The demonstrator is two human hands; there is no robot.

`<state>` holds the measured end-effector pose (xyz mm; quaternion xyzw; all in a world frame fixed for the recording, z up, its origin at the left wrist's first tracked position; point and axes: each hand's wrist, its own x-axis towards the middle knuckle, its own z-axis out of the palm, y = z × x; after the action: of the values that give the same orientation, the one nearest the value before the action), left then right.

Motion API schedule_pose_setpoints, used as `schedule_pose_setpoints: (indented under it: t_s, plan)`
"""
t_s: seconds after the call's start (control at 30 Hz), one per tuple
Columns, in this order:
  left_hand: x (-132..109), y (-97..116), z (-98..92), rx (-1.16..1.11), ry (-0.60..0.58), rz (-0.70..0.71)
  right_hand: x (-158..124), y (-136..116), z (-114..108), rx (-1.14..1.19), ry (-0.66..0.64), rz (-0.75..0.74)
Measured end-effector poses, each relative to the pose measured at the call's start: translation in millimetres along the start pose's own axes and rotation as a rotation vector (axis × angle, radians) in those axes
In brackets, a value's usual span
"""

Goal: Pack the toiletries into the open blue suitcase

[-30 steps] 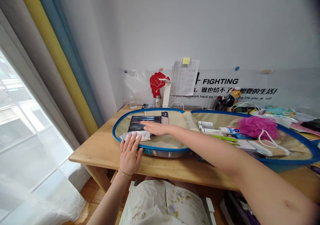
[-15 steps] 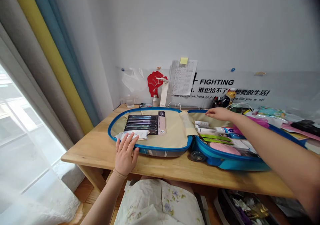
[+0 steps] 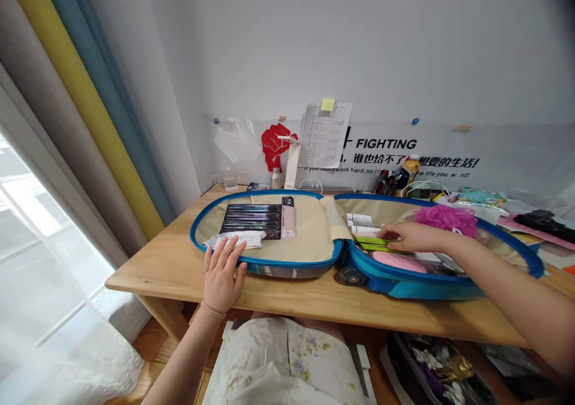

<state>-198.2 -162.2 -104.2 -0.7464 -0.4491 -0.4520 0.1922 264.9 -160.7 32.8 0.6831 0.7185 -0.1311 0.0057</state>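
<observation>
1 suitcase [image 3: 311,228] holding 1 bath puff [image 3: 442,220] | left hand [image 3: 223,282] resting spread, empty | right hand [image 3: 406,236] overlying green packaging [image 3: 367,243], half-curled, grip unclear

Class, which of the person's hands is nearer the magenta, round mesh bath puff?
Right. The right hand is just left of the bath puff, over the right half of the blue, beige-lined suitcase; the left hand is farther off, at the left half's near rim.

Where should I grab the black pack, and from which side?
Probably pinch its pink end, coming from the right. The black pack lies flat, and bare lining beside that end leaves room, while the white packet and left hand crowd its near edge.
</observation>
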Motion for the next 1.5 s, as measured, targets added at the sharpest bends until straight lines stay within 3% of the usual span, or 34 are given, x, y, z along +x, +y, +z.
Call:
schedule_pose_setpoints:
  t_s: [0.47, 0.6, 0.7, 0.83, 0.9, 1.03, 1.23, 1.5]
  plan:
    - [1, 0, -1.5, 0.017, 0.005, 0.011, -2, -3, 2, -0.132, 0.046, 0.052]
    - [1, 1, -1.7, 0.012, -0.010, -0.005, -7, -5, -14, -0.047, 0.196, 0.072]
    - [1, 1, -1.5, 0.017, -0.005, 0.005, -5, -32, -24, 0.047, 0.313, 0.022]
    - [0, -1, -1.0, 0.021, -0.009, 0.007, 11, -99, -14, -0.109, 0.333, -0.326]
    - [0, -1, -0.9, 0.019, -0.018, 0.002, 25, -132, -1, -0.174, 0.301, -0.472]
    - [0, -1, -1.3, 0.024, 0.005, 0.029, 54, -177, 26, -0.288, 0.143, -0.613]
    - [0, -1, -0.7, 0.034, 0.007, 0.033, 81, -200, 48, -0.299, 0.008, -0.719]
    - [0, -1, -0.8, 0.033, 0.001, 0.033, 91, -203, 58, -0.306, -0.086, -0.792]
